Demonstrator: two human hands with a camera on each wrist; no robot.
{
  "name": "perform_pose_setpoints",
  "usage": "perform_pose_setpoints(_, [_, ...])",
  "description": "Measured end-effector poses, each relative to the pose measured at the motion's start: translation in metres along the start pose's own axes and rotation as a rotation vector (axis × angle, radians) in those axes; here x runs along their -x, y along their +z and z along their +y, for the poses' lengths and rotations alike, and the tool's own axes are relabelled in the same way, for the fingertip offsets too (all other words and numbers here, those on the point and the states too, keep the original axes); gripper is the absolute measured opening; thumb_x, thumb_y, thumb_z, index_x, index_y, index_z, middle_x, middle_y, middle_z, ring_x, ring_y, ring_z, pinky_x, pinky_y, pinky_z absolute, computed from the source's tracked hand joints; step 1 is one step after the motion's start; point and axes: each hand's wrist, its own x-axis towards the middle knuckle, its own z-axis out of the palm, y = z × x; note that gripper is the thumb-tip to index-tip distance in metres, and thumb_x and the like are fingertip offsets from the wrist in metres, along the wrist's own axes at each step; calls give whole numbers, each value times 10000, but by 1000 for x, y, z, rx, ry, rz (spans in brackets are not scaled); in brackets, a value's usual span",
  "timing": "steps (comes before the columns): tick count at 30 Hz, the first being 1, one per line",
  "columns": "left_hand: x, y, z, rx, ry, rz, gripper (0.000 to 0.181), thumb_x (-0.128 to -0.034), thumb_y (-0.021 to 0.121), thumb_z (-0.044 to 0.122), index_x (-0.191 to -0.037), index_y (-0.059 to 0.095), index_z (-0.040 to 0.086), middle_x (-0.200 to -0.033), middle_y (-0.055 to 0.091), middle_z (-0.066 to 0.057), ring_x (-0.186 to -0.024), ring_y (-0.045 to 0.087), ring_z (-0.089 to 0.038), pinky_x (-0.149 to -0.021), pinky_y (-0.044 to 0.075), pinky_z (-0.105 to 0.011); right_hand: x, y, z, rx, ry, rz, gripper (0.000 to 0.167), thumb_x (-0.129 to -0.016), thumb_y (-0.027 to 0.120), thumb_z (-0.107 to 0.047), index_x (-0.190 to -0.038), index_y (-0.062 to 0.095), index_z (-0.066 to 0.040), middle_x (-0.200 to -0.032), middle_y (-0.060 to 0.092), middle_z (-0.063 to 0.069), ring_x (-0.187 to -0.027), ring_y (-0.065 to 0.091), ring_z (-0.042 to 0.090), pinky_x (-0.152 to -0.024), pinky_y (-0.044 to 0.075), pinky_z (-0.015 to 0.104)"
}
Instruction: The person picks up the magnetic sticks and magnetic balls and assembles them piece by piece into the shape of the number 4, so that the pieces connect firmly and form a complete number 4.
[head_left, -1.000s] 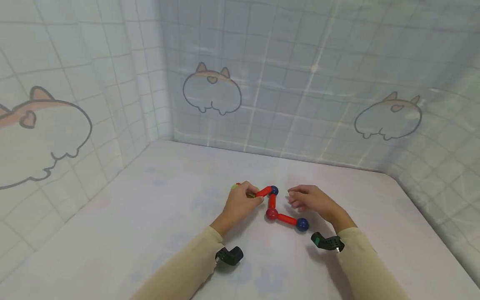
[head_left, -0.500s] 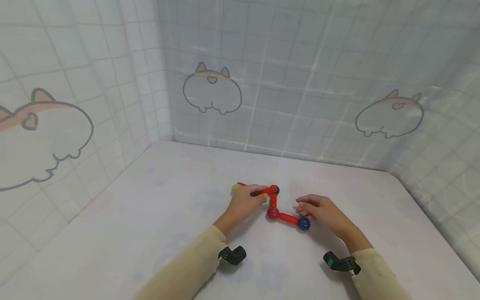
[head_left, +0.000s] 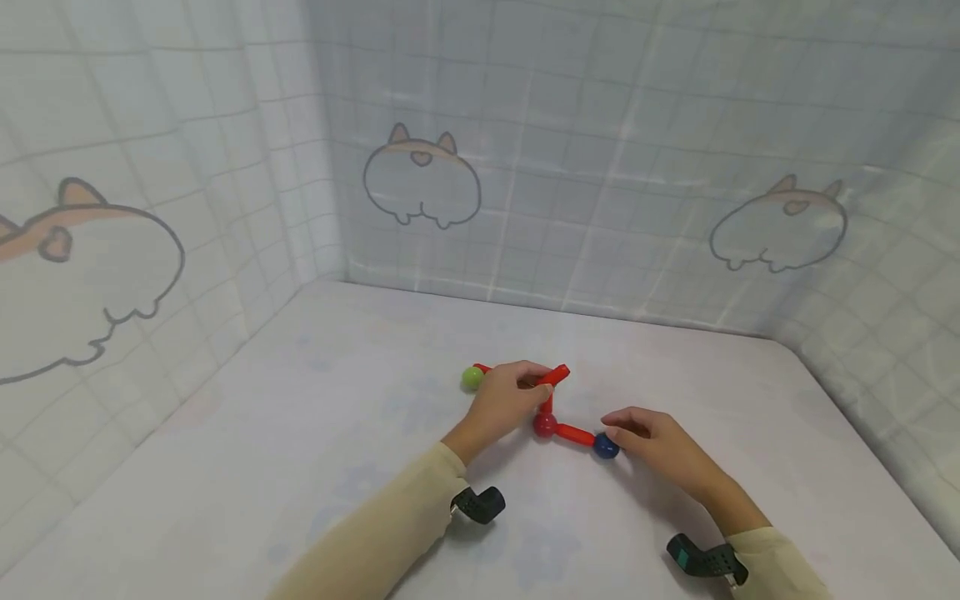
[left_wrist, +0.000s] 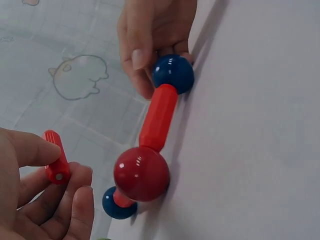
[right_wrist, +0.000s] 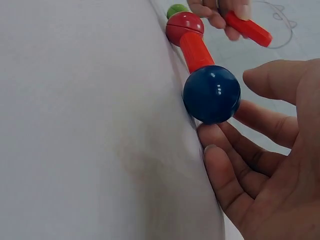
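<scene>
In the head view my left hand pinches a loose red magnetic rod between thumb and fingers, raised above the table. A joined chain lies below: a near blue ball, a red rod, a red ball and another red rod. That rod leads to a far blue ball, which the left hand's rod hides in the head view. My right hand is beside the near blue ball, fingers loosely bent and thumb apart from it; whether a fingertip touches is unclear.
A green ball and the end of a red rod show left of the left hand. The white table is bordered by hanging grid-patterned cloth. Each wrist carries a black camera.
My left hand has lifted the red rod and shifted it right, above the far blue ball. My right hand has come down and toward me, to the near blue ball.
</scene>
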Motion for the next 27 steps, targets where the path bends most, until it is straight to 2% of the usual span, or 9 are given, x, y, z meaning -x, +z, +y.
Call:
perform_pose_setpoints(4, [-4,4,7,-3,-2,-23,274,-935,707,234,-1203,715,177,-956,676,72,-838,628,-127,-734,556,-273,5,-1,2,-22,-4,-12,385,-958,682,-356,-1233,680,-86,-1178,679,23,-1074,620,207,-906,533,402])
perform_pose_setpoints(9, [-8,14,13,48,-10,-72,266,-936,704,214,-1195,706,154,-926,693,60,-782,662,-162,-678,556,-268,8,0,2,-38,-25,-43,393,-908,748,-300,-1220,677,-73,-1092,688,24,-989,634,199,-847,536,358])
perform_pose_setpoints(15, [-10,30,11,106,7,-116,233,-950,694,213,-1171,690,138,-881,689,60,-797,671,-135,-723,561,-265,9,4,2,-18,-38,-27,381,-900,755,-253,-1226,678,-72,-1066,682,24,-961,624,199,-828,543,366])
perform_pose_setpoints(21, [-10,36,7,136,21,-107,205,-960,677,198,-1152,693,129,-891,685,51,-806,683,-119,-760,563,-263,8,6,-1,6,-36,-10,365,-902,752,-269,-1219,691,-98,-1070,686,3,-963,627,186,-823,544,355])
perform_pose_setpoints(27, [-10,37,6,99,23,-117,229,-962,677,234,-1167,685,133,-882,676,53,-791,654,-95,-741,552,-257,6,7,-1,5,-14,-8,347,-905,746,-240,-1225,695,-116,-1049,687,-12,-961,622,194,-823,538,356])
